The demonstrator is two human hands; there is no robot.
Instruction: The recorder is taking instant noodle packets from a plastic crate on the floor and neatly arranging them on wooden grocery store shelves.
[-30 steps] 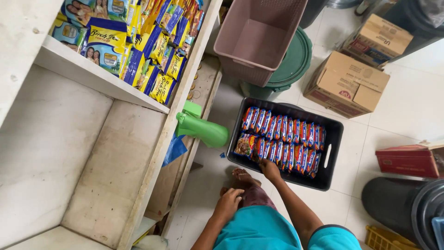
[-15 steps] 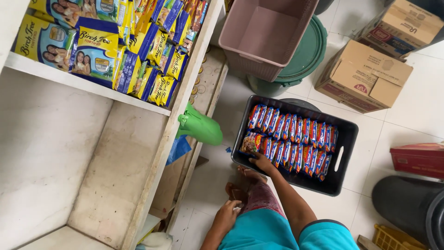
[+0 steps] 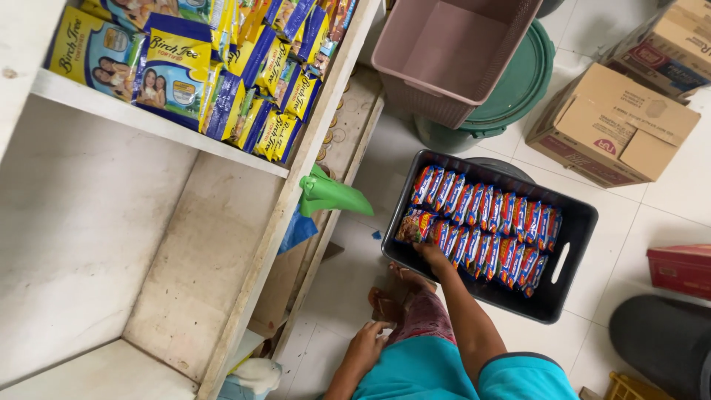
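The right hand [image 3: 432,254] reached down into the black rectangular plastic crate [image 3: 570,255], fingers curled over the near end of the lower row of red-and-blue foil snack packets [image 3: 485,222]; whether they had closed on a packet could not be told. The left hand [image 3: 366,346] rested lower down beside the person's knee, fingers loosely bent, holding nothing visible.

The packets stood on edge in two tight rows filling most of the crate. Judged by appearance, each packet was light, soft and crinkly, with a slick film surface and probably crushable contents. A pinch across the top edge or flat faces would suit best, with light pressure. The close packing would likely resist pulling one free from mid-row; the row end under the right hand offered the easiest entry.

To the left of the crate stood a white painted shelf unit [image 3: 148,244], its lower bay bare and its upper shelf stocked with yellow-and-blue pouches [image 3: 244,96]. A green plastic object [image 3: 329,194] projected from the shelf edge toward the crate, in the path between them. Beyond lay a dusty-pink basket [image 3: 452,55], a green bin lid [image 3: 518,89] and a brown cardboard carton [image 3: 615,126]
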